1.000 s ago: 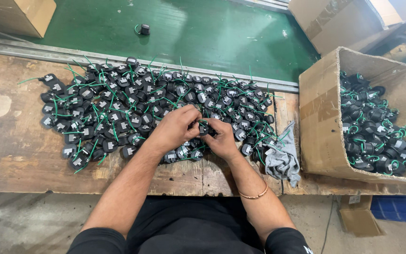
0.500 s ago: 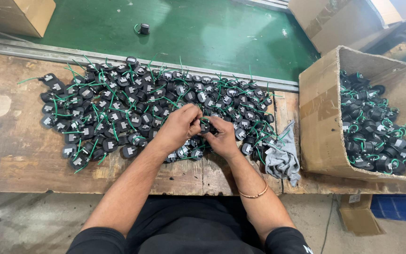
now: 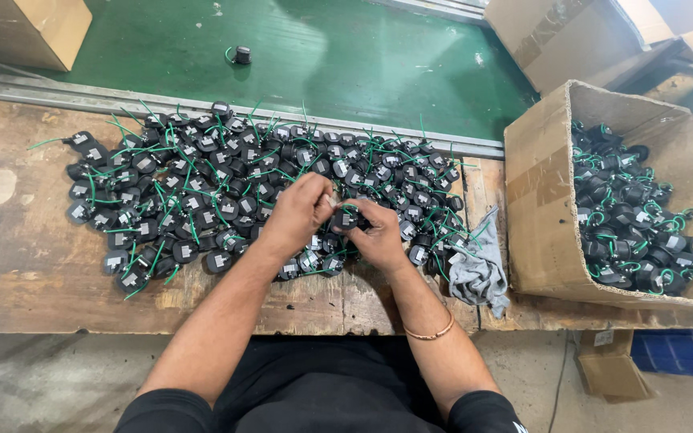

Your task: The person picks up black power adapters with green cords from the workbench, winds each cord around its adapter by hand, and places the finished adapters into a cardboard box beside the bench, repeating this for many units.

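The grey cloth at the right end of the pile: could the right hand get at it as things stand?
Probably yes. The grey cloth lies uncovered on the bench just right of the right hand, with nothing between them, but that hand's fingers hold a small black part.

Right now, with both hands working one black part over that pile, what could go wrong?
The green wires in the pile of black parts cross each other, so lifting one part may drag others along. The grey cloth hangs at the wooden table's edge and might slip off. The part between the left hand and right hand could drop into the pile.
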A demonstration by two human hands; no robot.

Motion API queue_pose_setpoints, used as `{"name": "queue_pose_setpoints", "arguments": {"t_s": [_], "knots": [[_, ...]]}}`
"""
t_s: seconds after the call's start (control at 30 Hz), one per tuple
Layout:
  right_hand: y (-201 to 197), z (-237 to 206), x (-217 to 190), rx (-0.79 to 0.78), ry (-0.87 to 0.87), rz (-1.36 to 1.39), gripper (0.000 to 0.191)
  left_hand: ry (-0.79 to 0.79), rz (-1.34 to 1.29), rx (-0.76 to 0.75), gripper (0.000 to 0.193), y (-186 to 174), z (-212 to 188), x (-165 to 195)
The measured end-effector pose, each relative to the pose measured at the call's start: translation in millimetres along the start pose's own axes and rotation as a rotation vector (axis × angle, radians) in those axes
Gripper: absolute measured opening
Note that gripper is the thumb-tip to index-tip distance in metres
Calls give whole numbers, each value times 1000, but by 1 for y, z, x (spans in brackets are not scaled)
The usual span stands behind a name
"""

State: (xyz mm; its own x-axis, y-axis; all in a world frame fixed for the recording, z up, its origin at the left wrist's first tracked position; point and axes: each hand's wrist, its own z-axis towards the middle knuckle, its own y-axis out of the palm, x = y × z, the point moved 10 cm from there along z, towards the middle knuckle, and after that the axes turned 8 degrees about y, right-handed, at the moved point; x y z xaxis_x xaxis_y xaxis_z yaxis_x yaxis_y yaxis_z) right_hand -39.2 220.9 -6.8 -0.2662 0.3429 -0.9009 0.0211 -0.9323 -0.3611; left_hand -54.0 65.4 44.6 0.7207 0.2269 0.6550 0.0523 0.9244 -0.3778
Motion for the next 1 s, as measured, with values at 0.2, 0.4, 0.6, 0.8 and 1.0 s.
{"name": "queue_pose_setpoints", "arguments": {"t_s": [0.2,0.4,0.6,0.8,1.0], "knots": [[-46,1,-33,153,-90,599,38,0,39,135,9,-21,2,3],[-175,-24,-56,308,-136,1068,71,91,194,161,10,-28,6,27],[-334,-77,-100,1097,-413,-138,68,69,345,47,21,-22,7,31],[-360,-36,-56,989,230,-916,46,32,466,-65,24,-11,7,24],[-289,-21,-75,796,-163,-760,44,10,489,-68,25,-10,3,20]]}}
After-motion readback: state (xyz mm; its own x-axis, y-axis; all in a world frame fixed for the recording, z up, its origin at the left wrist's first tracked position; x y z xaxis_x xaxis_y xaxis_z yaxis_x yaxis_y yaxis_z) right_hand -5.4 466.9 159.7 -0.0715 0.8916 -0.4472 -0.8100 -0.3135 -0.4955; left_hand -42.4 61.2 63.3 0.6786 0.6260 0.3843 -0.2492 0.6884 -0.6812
